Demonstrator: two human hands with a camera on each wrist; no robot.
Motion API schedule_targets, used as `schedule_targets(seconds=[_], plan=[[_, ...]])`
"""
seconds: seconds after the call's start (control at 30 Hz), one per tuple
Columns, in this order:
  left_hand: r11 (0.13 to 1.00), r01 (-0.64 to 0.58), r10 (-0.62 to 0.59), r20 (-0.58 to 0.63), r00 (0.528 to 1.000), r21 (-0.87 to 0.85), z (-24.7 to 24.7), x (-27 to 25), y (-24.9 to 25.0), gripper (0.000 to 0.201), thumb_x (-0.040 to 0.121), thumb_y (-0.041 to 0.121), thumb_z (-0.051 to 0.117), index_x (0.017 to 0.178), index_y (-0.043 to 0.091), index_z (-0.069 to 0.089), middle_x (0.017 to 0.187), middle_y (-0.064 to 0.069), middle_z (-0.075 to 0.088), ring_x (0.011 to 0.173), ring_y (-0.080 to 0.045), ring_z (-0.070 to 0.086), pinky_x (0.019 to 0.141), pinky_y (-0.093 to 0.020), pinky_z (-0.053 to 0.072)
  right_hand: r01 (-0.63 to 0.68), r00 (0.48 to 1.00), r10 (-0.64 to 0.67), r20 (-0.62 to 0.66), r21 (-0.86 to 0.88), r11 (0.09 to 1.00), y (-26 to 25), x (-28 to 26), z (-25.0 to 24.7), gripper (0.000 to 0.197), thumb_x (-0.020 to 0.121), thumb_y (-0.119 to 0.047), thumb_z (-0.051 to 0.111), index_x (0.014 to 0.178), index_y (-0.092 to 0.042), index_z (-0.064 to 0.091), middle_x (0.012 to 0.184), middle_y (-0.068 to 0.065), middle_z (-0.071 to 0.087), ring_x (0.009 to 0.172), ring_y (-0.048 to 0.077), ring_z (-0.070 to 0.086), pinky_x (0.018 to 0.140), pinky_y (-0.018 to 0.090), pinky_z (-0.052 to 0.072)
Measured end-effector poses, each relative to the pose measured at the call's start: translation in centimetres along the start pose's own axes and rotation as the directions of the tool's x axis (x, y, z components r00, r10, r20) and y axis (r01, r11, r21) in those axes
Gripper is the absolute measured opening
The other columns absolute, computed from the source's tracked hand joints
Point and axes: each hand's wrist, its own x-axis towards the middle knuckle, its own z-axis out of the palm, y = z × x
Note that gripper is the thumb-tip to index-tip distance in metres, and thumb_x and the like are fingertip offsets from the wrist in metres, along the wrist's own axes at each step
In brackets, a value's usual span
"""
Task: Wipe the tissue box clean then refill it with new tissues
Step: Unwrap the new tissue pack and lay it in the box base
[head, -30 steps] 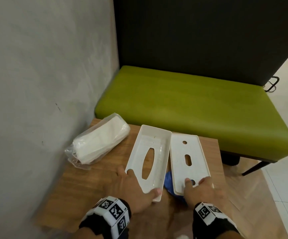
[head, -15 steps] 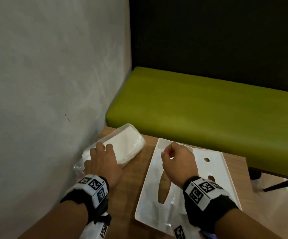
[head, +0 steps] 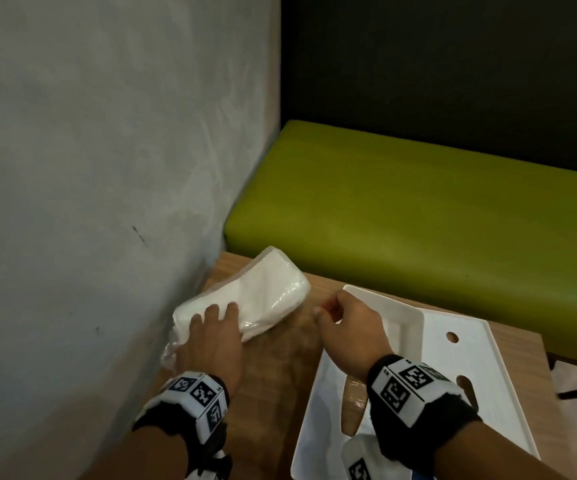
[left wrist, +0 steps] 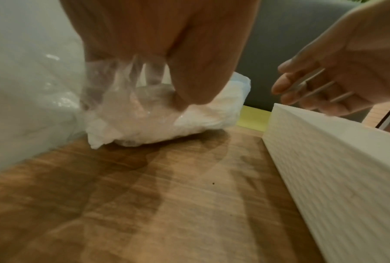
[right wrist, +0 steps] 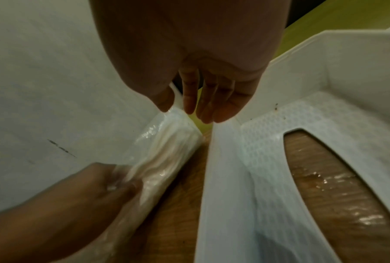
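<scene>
A pack of new tissues [head: 263, 292] in clear plastic wrap lies on the wooden table [head: 273, 393] beside the wall. My left hand [head: 211, 327] grips its near end, with the wrap [left wrist: 122, 83] bunched under the fingers. My right hand [head: 335, 313] is at the pack's far end [right wrist: 166, 142], where thumb and forefinger [right wrist: 188, 101] pinch the edge of the wrap. The white tissue box shell [head: 408, 317] lies upside down with its slot [right wrist: 324, 169] showing, under my right wrist. Its flat base plate [head: 470, 358], which has holes in it, lies to the right.
A grey wall [head: 89, 168] runs close along the table's left side. A green padded bench [head: 401, 209] with a dark backrest stands behind the table. A sliver of blue cloth [head: 415, 474] shows at the bottom edge under my right arm.
Both hands left the box parts and moved to the tissue pack. In the last half second my right hand moved left from over the box shell to the pack's far end.
</scene>
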Motion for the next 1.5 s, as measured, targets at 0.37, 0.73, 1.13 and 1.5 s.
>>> schedule_targets(seconds=[0.37,0.73,1.13,1.5], plan=[[0.653,0.142,-0.165,0.043,0.985,-0.744,-8.0,-1.4,2.4,0.041,0.101,0.035,0.043,0.123,0.008,0.064,0.115,-0.014,0.070,0.104,-0.033,0.066,0.094,-0.039,0.052,0.002,0.947,-0.079,0.313,0.238,0.971,-3.4,-2.1,0.7,0.066,0.085,-0.032,0.072,0.141,-0.032,0.037,0.130,-0.005,0.052,0.112,0.015,0.054,0.093,0.029,0.050],[0.275,0.275,0.135,0.320,0.938,-0.921,-12.0,-4.8,1.1,0.056,0.093,0.062,0.034,0.116,0.025,0.071,0.113,0.000,0.075,0.109,-0.023,0.066,0.104,-0.050,0.041,0.178,0.968,-0.234,0.092,0.404,0.897,-3.6,-3.4,-3.1,0.035,0.088,-0.015,0.063,0.113,-0.040,0.064,0.104,-0.010,0.074,0.096,0.009,0.070,0.085,0.039,0.059],[0.039,0.122,0.203,0.128,0.971,-0.992,-9.1,-6.3,0.4,0.055,0.072,0.040,0.070,0.125,0.025,0.064,0.119,-0.001,0.074,0.113,-0.025,0.067,0.085,-0.038,0.052,-0.121,0.936,-0.185,0.299,0.768,0.629,-1.8,-4.9,-9.4,0.038,0.073,-0.019,0.053,0.102,-0.006,0.072,0.097,0.017,0.074,0.089,0.030,0.071,0.082,0.045,0.055],[-0.157,0.176,0.228,0.138,0.964,-0.972,-7.5,-6.9,0.7,0.057,0.077,0.029,0.072,0.133,0.022,0.060,0.122,-0.010,0.073,0.113,-0.030,0.069,0.084,-0.047,0.061,0.007,0.994,-0.087,0.067,0.754,0.656,-0.1,-6.0,-10.8,0.021,0.100,-0.022,0.051,0.118,-0.023,0.061,0.108,0.004,0.073,0.085,0.018,0.068,0.070,0.035,0.056]])
